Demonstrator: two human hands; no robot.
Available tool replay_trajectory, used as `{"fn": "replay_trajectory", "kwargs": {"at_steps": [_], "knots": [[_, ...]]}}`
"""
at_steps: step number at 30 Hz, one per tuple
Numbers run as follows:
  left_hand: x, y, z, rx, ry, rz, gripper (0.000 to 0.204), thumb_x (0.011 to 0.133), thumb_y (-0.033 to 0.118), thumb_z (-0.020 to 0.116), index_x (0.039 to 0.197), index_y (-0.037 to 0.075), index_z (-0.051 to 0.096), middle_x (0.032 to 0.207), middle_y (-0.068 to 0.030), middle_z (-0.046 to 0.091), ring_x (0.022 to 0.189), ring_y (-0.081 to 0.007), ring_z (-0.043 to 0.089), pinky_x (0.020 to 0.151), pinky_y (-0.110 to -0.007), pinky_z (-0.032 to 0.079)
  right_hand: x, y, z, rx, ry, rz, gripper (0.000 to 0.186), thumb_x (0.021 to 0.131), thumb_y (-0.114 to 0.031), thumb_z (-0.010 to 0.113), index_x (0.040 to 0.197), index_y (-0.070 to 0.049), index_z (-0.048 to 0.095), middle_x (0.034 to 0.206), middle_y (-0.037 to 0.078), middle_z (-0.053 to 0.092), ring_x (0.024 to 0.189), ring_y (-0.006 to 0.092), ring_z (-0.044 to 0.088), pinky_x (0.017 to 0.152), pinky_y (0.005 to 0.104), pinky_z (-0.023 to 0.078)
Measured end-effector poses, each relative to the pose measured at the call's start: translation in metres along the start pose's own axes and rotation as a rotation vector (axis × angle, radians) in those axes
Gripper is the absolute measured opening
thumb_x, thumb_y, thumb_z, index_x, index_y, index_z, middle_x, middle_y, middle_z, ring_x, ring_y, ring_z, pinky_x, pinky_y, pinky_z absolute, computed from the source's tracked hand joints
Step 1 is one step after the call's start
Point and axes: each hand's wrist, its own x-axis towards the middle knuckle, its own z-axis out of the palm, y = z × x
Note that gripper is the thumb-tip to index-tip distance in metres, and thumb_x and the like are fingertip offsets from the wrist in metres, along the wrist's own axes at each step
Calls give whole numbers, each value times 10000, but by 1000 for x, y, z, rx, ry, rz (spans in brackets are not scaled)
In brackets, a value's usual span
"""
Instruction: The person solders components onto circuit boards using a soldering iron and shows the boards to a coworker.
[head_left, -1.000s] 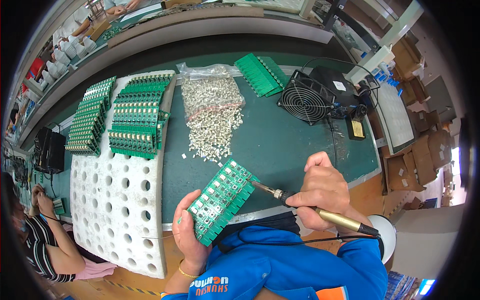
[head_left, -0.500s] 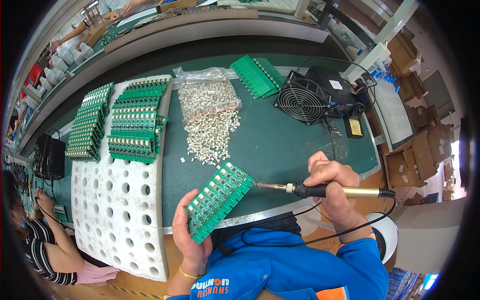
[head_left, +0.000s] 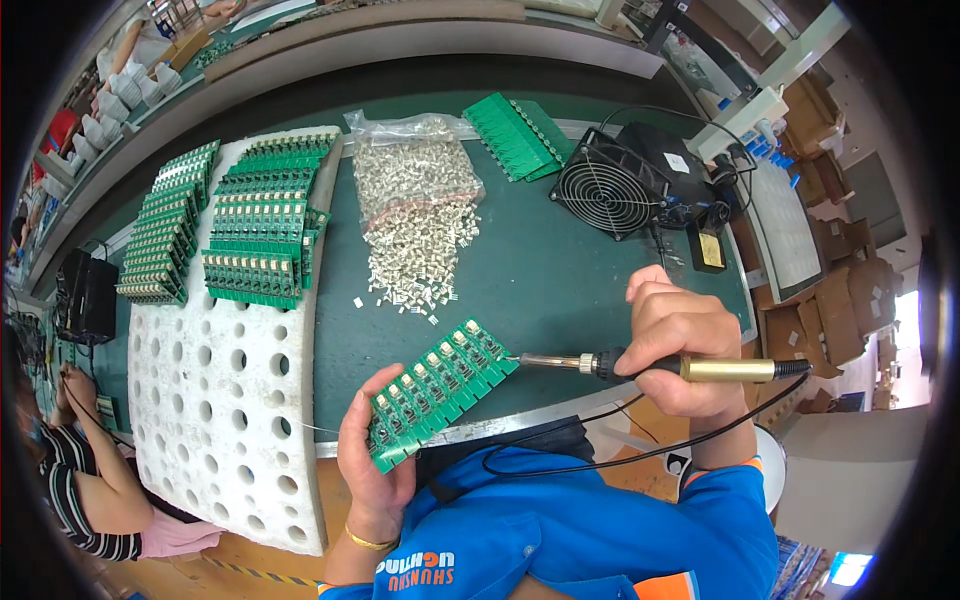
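Note:
My left hand [head_left: 372, 455] grips a green circuit board panel [head_left: 432, 400] by its lower left end, tilted over the table's front edge. A row of small white connectors runs along the panel's upper side. In my right hand [head_left: 685, 345] is a soldering iron [head_left: 700, 369] with a gold and black handle. Its tip meets, or nearly meets, the panel's right end; contact is too small to make out. A thin wire sticks out left of my left hand. Beyond the panel, loose white connectors [head_left: 412, 262] spill from a clear plastic bag [head_left: 415, 170].
On the left, populated boards [head_left: 258, 220] stand in stacks on a white foam sheet with holes [head_left: 222, 400]. Bare green panels [head_left: 515, 138] lie at the back, beside a black fan [head_left: 605, 195]. A sponge holder [head_left: 708, 248] sits at right. The iron's black cable [head_left: 640, 465] loops before me. Another person [head_left: 100, 470] works at far left.
My right hand has turned and shifted slightly right, and the iron lies more level. The panel has tilted a little and moved slightly. The whole view has shifted somewhat.

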Motion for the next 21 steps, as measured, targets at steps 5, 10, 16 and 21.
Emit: {"fn": "replay_trajectory", "kwargs": {"at_steps": [5, 10, 16, 21], "knots": [[0, 0, -2, -10, -19, -21, 466, 982, 324, 372, 1239, -46, 495, 1063, -157, 636, 928, -206, 648, 806, -311, 541, 2, -5, 0, -74, -99, 14, 177, 585, -35, 707, 751, -92, 682, 608, 4, 547, 567, 163, 468, 735, 357, 386], [-2, 0, 0, 56, 8, 26, 464, 984, 317, 367, 1241, -49, 490, 1052, -154, 635, 927, -205, 645, 807, -332, 540, 3, -8, 6, -138, -129, 13, 196, 572, -29, 713, 750, -106, 679, 607, -1, 522, 568, 165, 463, 727, 355, 385], [-3, -4, -6, 81, -33, 54, 454, 983, 301, 365, 1234, -58, 488, 1059, -160, 625, 932, -213, 643, 815, -335, 535, 2, -9, 9, -163, -144, 6, 207, 570, -28, 719, 757, -107, 679, 612, 1, 506, 569, 173, 458, 718, 355, 385], [-3, -4, -7, 80, -40, 72, 445, 985, 285, 361, 1236, -62, 483, 1075, -170, 619, 955, -218, 635, 829, -347, 528, 2, -9, 10, -170, -151, 12, 209, 570, -29, 722, 758, -106, 679, 614, 4, 506, 571, 175, 457, 716, 354, 384]]}}
